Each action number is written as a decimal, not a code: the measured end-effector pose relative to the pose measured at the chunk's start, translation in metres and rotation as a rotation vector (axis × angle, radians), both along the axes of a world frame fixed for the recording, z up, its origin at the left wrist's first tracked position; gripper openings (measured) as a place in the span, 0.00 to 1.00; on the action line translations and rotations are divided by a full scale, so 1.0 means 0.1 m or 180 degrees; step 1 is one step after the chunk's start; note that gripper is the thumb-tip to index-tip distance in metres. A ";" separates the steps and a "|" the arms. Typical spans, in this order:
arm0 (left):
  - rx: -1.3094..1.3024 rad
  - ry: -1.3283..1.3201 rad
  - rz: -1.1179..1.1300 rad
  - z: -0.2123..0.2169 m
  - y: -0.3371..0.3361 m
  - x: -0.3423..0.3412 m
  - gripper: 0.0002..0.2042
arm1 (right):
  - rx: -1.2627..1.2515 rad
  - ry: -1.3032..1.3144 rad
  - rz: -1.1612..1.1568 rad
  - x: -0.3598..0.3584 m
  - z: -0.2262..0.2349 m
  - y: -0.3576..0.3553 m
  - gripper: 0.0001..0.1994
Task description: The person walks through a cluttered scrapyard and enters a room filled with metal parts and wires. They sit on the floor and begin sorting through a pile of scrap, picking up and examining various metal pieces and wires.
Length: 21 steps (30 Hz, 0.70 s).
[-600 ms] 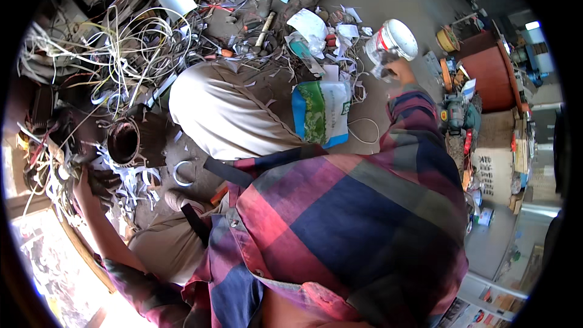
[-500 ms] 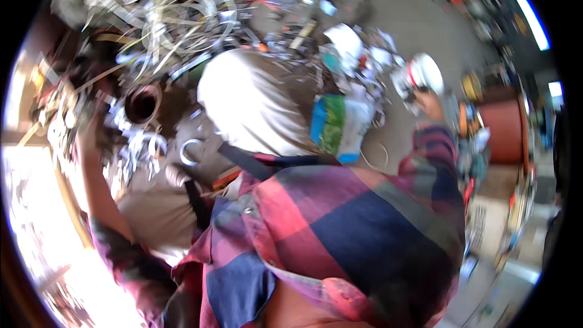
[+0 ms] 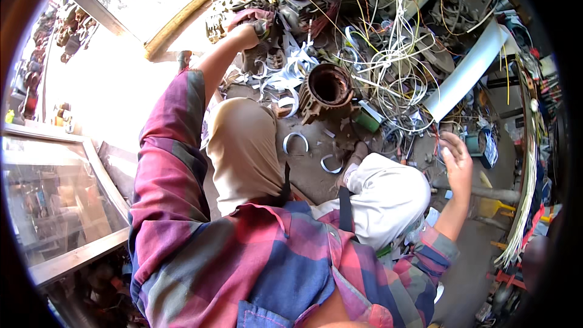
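My left hand (image 3: 254,30) reaches out to the far left, into a heap of scrap beside a dark red cloth (image 3: 248,17). Its fingers are hidden there, so what it grips, if anything, does not show. On the right, my right hand (image 3: 457,157) is raised and open near my knee, fingers apart and holding nothing. Between my hands a rusty, hollow motor housing (image 3: 313,104) stands on the ground with its round mouth upward. Pale curved strips (image 3: 296,135) lie on the ground in front of it.
Tangled white cable (image 3: 395,61) fills the far side, beside a long pale sheet (image 3: 467,76). A green tub (image 3: 475,143) stands to the right. Along the left are a wood-framed glass pane (image 3: 67,197) and a bright doorway. A grey pipe (image 3: 486,193) lies beyond my right wrist.
My view has swung left. The white, red-banded round thing that was in my right hand is gone from it, and the hand is now open. My left arm still reaches into the scrap.
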State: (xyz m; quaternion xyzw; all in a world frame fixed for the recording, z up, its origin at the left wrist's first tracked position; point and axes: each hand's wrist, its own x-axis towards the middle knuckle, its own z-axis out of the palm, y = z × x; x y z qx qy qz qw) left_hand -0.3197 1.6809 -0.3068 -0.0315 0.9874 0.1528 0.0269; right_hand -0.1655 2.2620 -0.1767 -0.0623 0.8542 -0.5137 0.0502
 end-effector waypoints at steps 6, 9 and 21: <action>0.0111 -0.0291 0.1202 -0.10 -0.70 -0.32 0.16 | 0.0420 0.0311 0.2068 -0.69 -0.32 -1.49 0.17; -0.0189 -0.0018 0.1895 -0.04 -1.15 -0.89 0.15 | 0.1991 0.0608 0.2360 -0.93 -0.64 -1.52 0.17; 0.0176 0.2050 -0.0314 -1.24 0.17 -3.38 0.22 | 0.2594 -0.0578 0.2582 -1.85 -1.02 -1.89 0.25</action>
